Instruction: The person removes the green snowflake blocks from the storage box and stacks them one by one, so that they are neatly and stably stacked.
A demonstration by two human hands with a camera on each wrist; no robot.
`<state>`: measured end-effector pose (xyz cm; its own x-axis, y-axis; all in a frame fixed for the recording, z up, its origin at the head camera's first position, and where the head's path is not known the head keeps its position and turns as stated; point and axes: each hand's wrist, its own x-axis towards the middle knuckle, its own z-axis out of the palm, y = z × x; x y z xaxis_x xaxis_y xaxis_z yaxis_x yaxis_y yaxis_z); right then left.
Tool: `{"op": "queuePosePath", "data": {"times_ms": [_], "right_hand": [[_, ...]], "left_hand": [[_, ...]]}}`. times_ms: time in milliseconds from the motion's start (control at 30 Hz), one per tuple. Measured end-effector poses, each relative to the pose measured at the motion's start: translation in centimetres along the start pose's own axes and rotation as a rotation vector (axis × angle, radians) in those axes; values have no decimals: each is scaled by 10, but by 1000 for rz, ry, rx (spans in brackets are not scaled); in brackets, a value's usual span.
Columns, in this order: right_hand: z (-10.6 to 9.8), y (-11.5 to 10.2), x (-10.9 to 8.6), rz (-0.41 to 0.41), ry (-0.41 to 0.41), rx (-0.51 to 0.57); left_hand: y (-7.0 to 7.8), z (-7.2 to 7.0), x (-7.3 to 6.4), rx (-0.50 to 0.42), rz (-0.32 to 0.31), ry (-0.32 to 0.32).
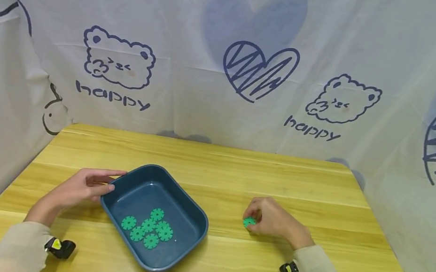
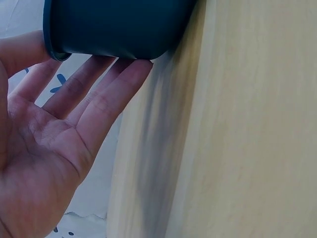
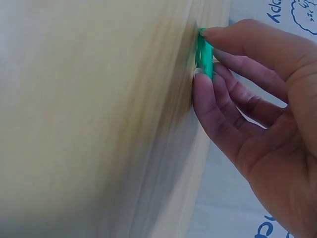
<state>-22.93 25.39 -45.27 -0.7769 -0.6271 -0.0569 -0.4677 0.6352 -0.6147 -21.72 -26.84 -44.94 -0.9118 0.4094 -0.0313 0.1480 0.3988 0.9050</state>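
Observation:
My left hand (image 1: 77, 187) holds the left corner of a dark blue plastic bin (image 1: 190, 200). Its thumb is at the rim, and the other fingers lie against the outer wall (image 2: 119, 29) in the left wrist view. Several green interlocking discs (image 1: 151, 241) with notched edges lie inside, toward the near left side, some overlapping. To the right of the bin, my right hand (image 1: 273, 218) pinches another green interlocking disc (image 1: 249, 222) low over the table. In the right wrist view this disc (image 3: 204, 54) stands on edge between thumb and fingertips.
Everything rests on a light wood-grain table (image 1: 222, 270). White cloth (image 1: 191, 89) with bear, heart and lettering prints hangs behind the table and along both sides. Each wrist wears a small black device (image 1: 60, 248) on a strap.

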Motion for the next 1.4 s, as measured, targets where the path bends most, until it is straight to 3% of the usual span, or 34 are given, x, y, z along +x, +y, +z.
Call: {"op": "queuePosePath", "data": {"times_ms": [467, 600, 800, 1167, 1400], "right_hand": [[0, 1, -2, -7, -11, 7], [-2, -5, 2, -24, 43, -22], [-10, -33, 15, -106, 104, -26], [1, -86, 47, -250, 61, 27], [10, -111, 63, -286, 0, 75]], "left_hand": [[-2, 0, -1, -15, -4, -8], [-1, 1, -1, -11, -2, -4], [2, 1, -3, -4, 25, -3], [5, -2, -2, -7, 29, 2], [5, -1, -2, -7, -5, 5]]}}
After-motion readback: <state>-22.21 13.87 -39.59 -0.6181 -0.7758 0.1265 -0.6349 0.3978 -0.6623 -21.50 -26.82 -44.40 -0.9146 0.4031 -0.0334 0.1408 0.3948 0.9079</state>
